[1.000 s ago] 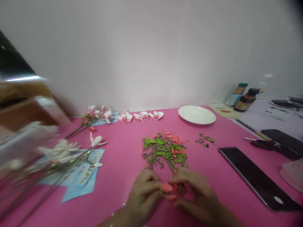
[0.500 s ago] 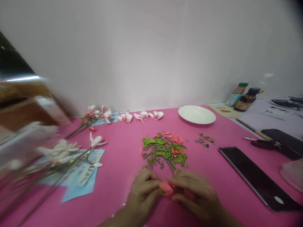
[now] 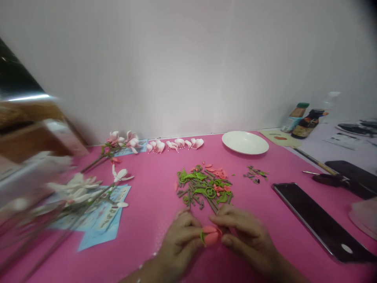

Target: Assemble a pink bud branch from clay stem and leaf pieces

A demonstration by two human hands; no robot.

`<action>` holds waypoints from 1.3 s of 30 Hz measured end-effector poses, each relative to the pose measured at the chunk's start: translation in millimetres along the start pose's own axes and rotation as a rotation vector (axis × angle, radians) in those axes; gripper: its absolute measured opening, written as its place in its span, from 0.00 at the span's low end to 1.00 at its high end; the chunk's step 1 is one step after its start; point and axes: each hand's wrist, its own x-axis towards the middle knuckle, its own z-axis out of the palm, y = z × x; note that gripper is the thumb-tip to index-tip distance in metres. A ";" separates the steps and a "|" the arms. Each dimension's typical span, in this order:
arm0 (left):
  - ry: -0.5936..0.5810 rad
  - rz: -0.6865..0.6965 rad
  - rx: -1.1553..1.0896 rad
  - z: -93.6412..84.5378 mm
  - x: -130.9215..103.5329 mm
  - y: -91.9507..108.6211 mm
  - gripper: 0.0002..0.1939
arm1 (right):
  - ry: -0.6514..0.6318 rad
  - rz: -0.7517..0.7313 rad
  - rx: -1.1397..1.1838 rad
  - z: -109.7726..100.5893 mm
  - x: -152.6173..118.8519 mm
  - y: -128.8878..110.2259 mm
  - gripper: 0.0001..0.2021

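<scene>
Close to the near table edge I have a small coral-pink flower bud (image 3: 211, 236) with a green base. My left hand (image 3: 179, 239) pinches its green end between thumb and fingers. Around the other end, the thumb and fingers of my right hand (image 3: 247, 236) close on the coral petals. Just beyond my hands lies a pile of loose plastic flower parts (image 3: 203, 186): grey-brown stem pieces, green leaves and rings, and coral petals. A smaller cluster of dark and green bits (image 3: 255, 173) sits to its right.
On the left lie artificial white magnolias (image 3: 79, 188) on blue printed packets (image 3: 103, 224), and a pink magnolia branch (image 3: 118, 143). Pale pink petals (image 3: 176, 144) line the back near a white plate (image 3: 245, 142). A phone (image 3: 321, 224), scissors (image 3: 332, 180) and bottles (image 3: 304, 124) are right.
The bud has shifted slightly right, and its coral petals show more fully. My right hand has moved a little right, its thumb and fingers now nearer the petal end.
</scene>
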 end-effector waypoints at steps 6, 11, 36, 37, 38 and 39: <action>0.015 0.046 -0.017 0.8 2.6 2.7 0.12 | -0.028 0.020 0.016 -1.0 0.7 -1.1 0.12; 0.065 0.068 0.071 -0.8 1.9 -0.7 0.17 | 0.005 -0.055 -0.156 0.1 0.9 -4.8 0.12; 0.173 0.038 0.361 -0.1 -3.0 -4.9 0.14 | 0.141 -0.132 -0.491 15.6 2.3 -5.9 0.07; 0.172 0.040 0.360 0.3 -2.6 -4.8 0.14 | 0.150 -0.134 -0.493 16.4 2.9 -6.2 0.06; 0.174 0.044 0.353 0.7 -2.4 -4.7 0.14 | 0.158 -0.137 -0.494 17.1 3.5 -6.8 0.05; 0.174 0.045 0.340 1.1 -2.3 -4.5 0.14 | 0.161 -0.143 -0.495 17.7 4.2 -7.5 0.05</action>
